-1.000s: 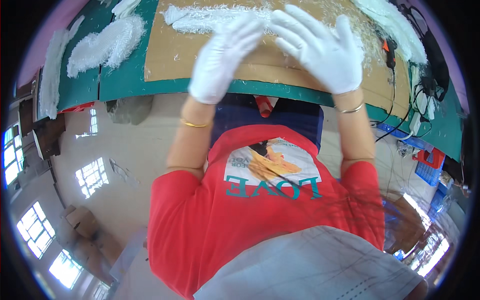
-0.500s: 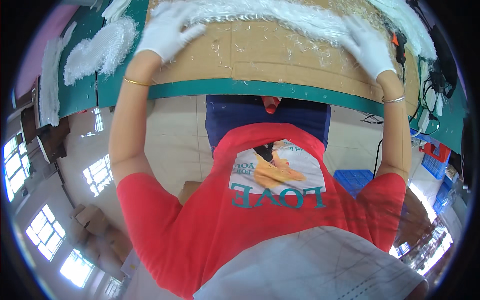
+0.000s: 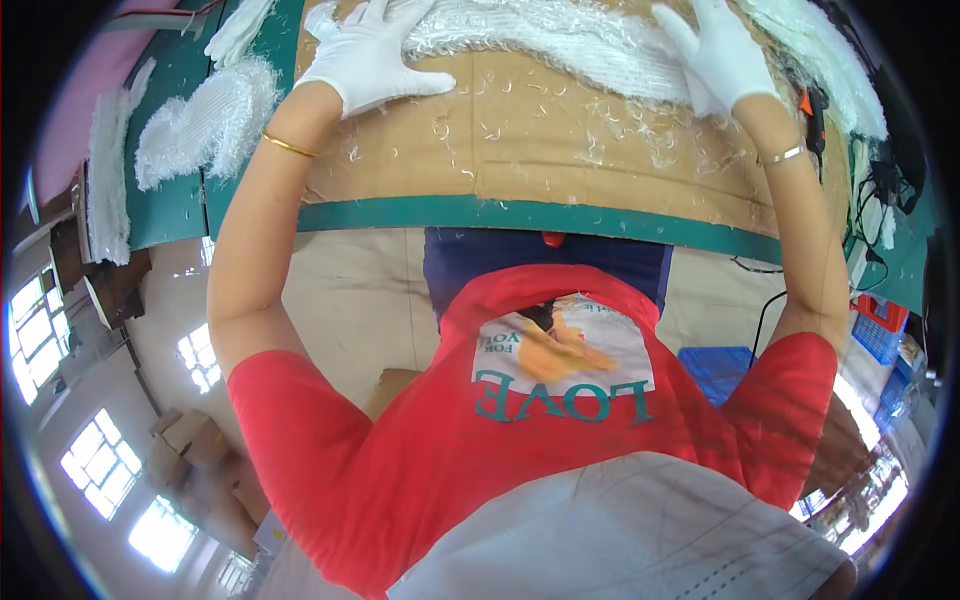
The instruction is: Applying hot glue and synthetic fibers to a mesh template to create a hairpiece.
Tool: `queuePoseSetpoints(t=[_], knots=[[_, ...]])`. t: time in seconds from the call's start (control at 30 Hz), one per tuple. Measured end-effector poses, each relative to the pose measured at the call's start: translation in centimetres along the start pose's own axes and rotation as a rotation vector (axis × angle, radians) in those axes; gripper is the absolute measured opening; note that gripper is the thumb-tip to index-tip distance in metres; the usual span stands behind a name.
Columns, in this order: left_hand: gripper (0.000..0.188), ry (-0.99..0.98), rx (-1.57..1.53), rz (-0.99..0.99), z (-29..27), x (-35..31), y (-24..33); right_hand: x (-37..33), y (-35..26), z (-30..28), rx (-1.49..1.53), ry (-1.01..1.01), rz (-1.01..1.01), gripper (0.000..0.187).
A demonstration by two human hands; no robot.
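Note:
My left hand (image 3: 375, 58), in a white glove, lies spread at the left end of a long white fringed strip (image 3: 570, 45). Its thumb points right over the brown cardboard sheet (image 3: 560, 150). At the strip's right end is my right hand (image 3: 722, 62), gloved in white too, its thumb held apart from the fingers. Both hands look flat and hold nothing that I can see. The strip has a ribbed, shaggy surface and stretches between them. The far fingertips of both hands run up to the top edge of the view.
White clippings litter the cardboard. Left of it, a curved fringed piece (image 3: 208, 122) and a narrow one (image 3: 108, 170) lie on the green table (image 3: 165, 215). A black and orange tool (image 3: 815, 120) and another shaggy white piece (image 3: 825, 62) are on the right, beside cables (image 3: 880, 185).
The left hand has shifted right and its fingers have spread wider. The right hand has moved a little away from me, its thumb now farther out. The whole view has tilted slightly.

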State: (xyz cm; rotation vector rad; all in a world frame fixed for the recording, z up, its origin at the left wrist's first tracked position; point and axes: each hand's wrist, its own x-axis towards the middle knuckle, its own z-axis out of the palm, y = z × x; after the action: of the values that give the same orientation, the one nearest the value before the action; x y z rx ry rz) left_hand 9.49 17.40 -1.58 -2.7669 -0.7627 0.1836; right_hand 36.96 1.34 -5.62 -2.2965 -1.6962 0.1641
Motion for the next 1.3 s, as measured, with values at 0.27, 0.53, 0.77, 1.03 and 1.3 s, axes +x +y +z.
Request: queuePoseSetpoints(t=[0.27,0.53,0.77,1.03,1.3], knots=[[0.040,0.460,-0.286,0.219,7.1,-0.9,-3.3,-2.5,-0.5,4.1,-0.190,0.233,-0.541,0.044],[0.031,0.090,-1.132,-0.072,5.7,3.1,-9.4,5.2,1.2,-7.6,0.346,-0.330,0.098,0.042],[0.025,0.453,-0.559,0.021,5.5,4.6,-14.4,14.0,7.4,-2.3,-0.473,-0.034,-0.252,0.030],[0.009,0.787,-0.013,0.256,3.7,3.4,-11.1,8.5,0.9,-6.0,0.357,0.296,-0.671,0.052],[0.026,0.441,-0.352,0.462,9.9,-9.8,-3.3,-5.7,6.3,2.1,-0.556,0.001,-0.816,0.038]])
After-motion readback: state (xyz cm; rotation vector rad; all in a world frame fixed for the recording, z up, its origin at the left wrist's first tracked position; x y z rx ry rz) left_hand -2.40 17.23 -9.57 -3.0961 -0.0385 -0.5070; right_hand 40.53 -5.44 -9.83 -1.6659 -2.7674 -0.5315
